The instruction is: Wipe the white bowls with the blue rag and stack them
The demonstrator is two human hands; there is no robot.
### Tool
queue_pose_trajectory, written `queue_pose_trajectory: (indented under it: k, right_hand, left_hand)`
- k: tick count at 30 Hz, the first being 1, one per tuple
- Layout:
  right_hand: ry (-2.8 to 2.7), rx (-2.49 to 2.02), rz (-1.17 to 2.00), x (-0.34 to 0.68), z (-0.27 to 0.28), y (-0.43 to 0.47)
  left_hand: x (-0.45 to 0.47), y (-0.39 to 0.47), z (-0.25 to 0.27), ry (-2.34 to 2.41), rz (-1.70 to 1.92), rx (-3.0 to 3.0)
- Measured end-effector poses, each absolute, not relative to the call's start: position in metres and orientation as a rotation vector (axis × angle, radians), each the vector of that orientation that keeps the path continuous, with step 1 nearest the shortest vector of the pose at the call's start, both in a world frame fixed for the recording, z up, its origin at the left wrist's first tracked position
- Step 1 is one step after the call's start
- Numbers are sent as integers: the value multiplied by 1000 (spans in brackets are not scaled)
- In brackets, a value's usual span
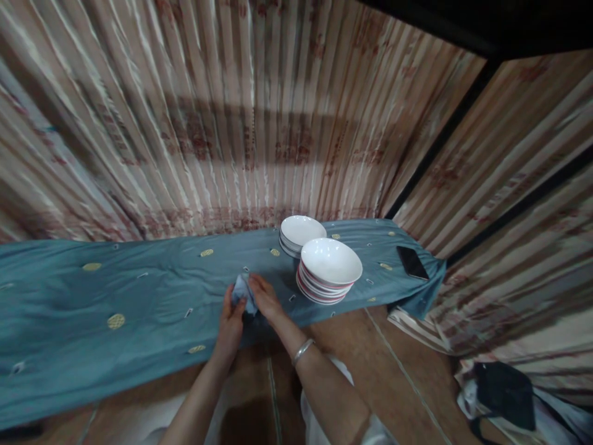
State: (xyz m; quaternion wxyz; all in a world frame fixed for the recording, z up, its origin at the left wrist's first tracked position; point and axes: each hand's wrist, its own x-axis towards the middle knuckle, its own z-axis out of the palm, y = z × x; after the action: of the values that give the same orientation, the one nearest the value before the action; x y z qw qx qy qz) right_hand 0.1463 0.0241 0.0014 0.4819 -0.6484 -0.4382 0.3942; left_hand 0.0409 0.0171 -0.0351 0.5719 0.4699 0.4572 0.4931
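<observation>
Between my two hands is a crumpled light-blue cloth [243,293], held just above the front part of the covered table. My left hand [231,314] grips its left side, with the thumb across the front. My right hand [265,295] is closed on its right side, and a silver bangle circles that wrist. Close by on the right stands a stack of white bowls [330,262] with red bands near their rims. Behind it, slightly left, sits a shorter stack of white plates [302,233].
A blue-green cloth with yellow motifs covers the long table [152,309]. A black phone [412,262] lies near its right end. Pleated patterned curtains [259,123] hang behind, with a dark pole [442,145] at the right. A dark bag [504,394] is at lower right, beyond the tiled floor [384,364].
</observation>
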Motion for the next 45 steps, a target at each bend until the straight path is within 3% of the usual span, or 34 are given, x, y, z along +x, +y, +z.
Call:
queue_pose_trajectory:
  k: [4,9,13,17,23,29,32,38,45]
  right_hand:
    - [-1203,-1608,922,149,2,22]
    - [-1495,-1649,613,158,10,3]
    - [-1764,-1547,343,162,26,-26]
    - [-1954,-1496,293,164,60,-61]
    - [-2076,-1468,648,197,105,-139]
    - [-1344,-1574,1112,286,62,-214]
    - [-1059,-1721,878,358,31,-217]
    - [-890,-2388,2,507,9,-181]
    - [-651,-2806,26,577,-13,-148]
  left_hand:
    - [42,20,-40,1223,1210,1540]
    - [42,21,-40,1249,1196,1995]
    - [42,18,-42,1287,1050,2209]
    - [39,18,-45,1296,893,2297]
    - [40,20,-41,1305,909,2290]
    - [43,19,-40,1325,948,2309]
    - [43,19,-43,1344,920,2374]
    - [44,18,-47,1374,864,2461]
    - [37,23,-51,1343,772,2400]
